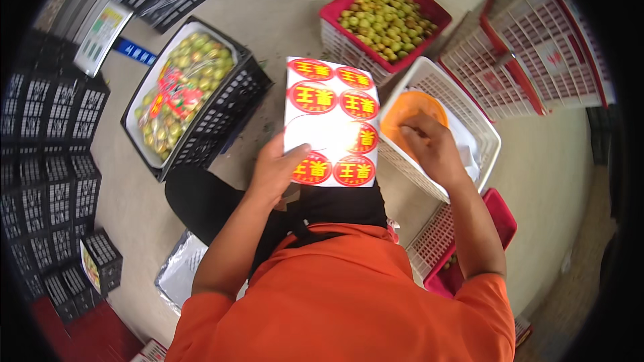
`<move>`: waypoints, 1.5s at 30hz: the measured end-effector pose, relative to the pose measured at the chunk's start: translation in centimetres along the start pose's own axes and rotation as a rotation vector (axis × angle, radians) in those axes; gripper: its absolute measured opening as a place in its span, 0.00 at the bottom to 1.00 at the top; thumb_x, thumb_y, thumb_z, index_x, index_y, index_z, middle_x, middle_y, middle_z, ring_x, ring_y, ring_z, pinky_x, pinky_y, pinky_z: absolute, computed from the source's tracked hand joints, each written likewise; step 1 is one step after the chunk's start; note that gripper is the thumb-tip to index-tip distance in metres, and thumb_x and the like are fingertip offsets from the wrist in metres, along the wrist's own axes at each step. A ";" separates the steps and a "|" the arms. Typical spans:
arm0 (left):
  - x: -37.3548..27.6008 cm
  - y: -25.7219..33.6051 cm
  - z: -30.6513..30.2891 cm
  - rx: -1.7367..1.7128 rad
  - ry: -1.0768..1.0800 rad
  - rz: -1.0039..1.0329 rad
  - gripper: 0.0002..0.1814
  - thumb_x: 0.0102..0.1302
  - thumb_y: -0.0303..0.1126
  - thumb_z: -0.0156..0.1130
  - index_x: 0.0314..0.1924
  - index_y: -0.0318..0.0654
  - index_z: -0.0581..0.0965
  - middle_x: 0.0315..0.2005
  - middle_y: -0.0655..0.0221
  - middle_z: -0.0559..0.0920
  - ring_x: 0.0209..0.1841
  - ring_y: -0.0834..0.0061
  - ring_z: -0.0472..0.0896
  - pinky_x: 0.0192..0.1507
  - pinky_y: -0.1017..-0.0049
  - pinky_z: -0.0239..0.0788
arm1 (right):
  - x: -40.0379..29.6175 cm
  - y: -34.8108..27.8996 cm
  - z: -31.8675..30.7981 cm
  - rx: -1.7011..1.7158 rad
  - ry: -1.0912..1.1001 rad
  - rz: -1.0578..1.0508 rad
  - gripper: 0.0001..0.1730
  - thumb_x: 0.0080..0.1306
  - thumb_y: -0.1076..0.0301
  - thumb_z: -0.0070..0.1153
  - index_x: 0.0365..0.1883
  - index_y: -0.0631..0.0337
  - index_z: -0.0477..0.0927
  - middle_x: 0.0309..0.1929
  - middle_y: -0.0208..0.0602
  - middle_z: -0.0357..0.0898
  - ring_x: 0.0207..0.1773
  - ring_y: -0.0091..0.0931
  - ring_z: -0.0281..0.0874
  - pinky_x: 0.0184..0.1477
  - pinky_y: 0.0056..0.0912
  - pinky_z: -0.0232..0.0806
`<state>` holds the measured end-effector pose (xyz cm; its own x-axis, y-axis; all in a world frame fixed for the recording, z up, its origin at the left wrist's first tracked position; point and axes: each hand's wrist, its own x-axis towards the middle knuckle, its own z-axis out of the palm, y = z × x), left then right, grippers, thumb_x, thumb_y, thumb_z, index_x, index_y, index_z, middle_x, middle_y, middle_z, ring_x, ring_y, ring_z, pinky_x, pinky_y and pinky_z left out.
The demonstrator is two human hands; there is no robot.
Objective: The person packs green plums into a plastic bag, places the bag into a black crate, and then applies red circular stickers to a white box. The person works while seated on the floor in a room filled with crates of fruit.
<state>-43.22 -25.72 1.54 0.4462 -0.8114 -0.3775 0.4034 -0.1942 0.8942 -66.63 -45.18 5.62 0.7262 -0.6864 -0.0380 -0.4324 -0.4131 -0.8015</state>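
My left hand grips the lower left edge of a white sheet of round red stickers with yellow characters; one place on the sheet is bare and glary. My right hand is over an orange plastic bowl inside a white plastic basket; its fingers are bent, and whether they hold something cannot be told. To the left, a black plastic crate with a white liner holds round green fruit under clear film with a red printed patch.
A red-lined basket of loose green fruit stands ahead. White and red baskets are at the right, another red-lined basket by my right elbow. Stacked black crates line the left. A scale display stands behind the film-covered crate.
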 end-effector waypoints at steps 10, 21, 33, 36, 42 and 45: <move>-0.9 0.0 -1.7 0.057 0.085 0.268 0.34 0.69 0.20 0.58 0.73 0.34 0.59 0.50 0.61 0.82 0.50 0.78 0.80 0.52 0.77 0.72 | 3.7 -6.3 7.6 -0.272 -0.083 -0.348 0.26 0.61 0.66 0.65 0.57 0.63 0.76 0.60 0.47 0.74 0.59 0.44 0.75 0.59 0.42 0.71; 3.2 4.0 -2.8 -0.032 -0.052 0.150 0.18 0.70 0.24 0.59 0.59 0.28 0.73 0.42 0.65 0.84 0.42 0.82 0.80 0.45 0.78 0.73 | 3.5 -6.6 8.2 -0.224 -0.048 -0.288 0.25 0.61 0.67 0.65 0.56 0.63 0.77 0.59 0.47 0.75 0.57 0.44 0.77 0.57 0.41 0.72; 1.3 5.7 0.1 0.251 -0.164 0.285 0.08 0.71 0.26 0.59 0.47 0.32 0.78 0.36 0.73 0.82 0.38 0.87 0.78 0.40 0.81 0.71 | 5.4 -10.0 7.4 -0.065 0.036 -0.397 0.14 0.61 0.70 0.65 0.45 0.65 0.81 0.38 0.44 0.80 0.40 0.42 0.80 0.43 0.41 0.73; 1.1 5.7 0.5 0.281 -0.195 0.359 0.07 0.70 0.26 0.59 0.46 0.31 0.78 0.36 0.71 0.82 0.38 0.86 0.77 0.41 0.79 0.71 | 5.2 -9.7 6.8 -0.054 0.001 -0.384 0.12 0.62 0.71 0.63 0.43 0.65 0.81 0.37 0.44 0.80 0.38 0.41 0.80 0.40 0.40 0.74; 1.3 5.9 1.3 0.304 -0.218 0.402 0.07 0.71 0.25 0.58 0.46 0.32 0.78 0.37 0.75 0.80 0.39 0.89 0.76 0.41 0.81 0.70 | 5.1 -10.1 5.2 -0.037 -0.051 -0.390 0.10 0.63 0.72 0.61 0.41 0.67 0.81 0.36 0.44 0.80 0.37 0.40 0.80 0.38 0.38 0.73; 1.3 5.9 1.4 0.301 -0.244 0.368 0.07 0.72 0.25 0.57 0.46 0.32 0.78 0.37 0.75 0.81 0.39 0.88 0.76 0.41 0.81 0.70 | 5.0 -9.0 5.1 0.010 -0.047 -0.439 0.10 0.63 0.72 0.60 0.41 0.68 0.81 0.36 0.45 0.80 0.37 0.40 0.80 0.38 0.38 0.72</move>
<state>-41.38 -28.73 6.64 0.3013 -0.9535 0.0089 -0.0078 0.0069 0.9999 -56.39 -41.80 9.59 0.8637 -0.4189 0.2803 -0.0726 -0.6537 -0.7532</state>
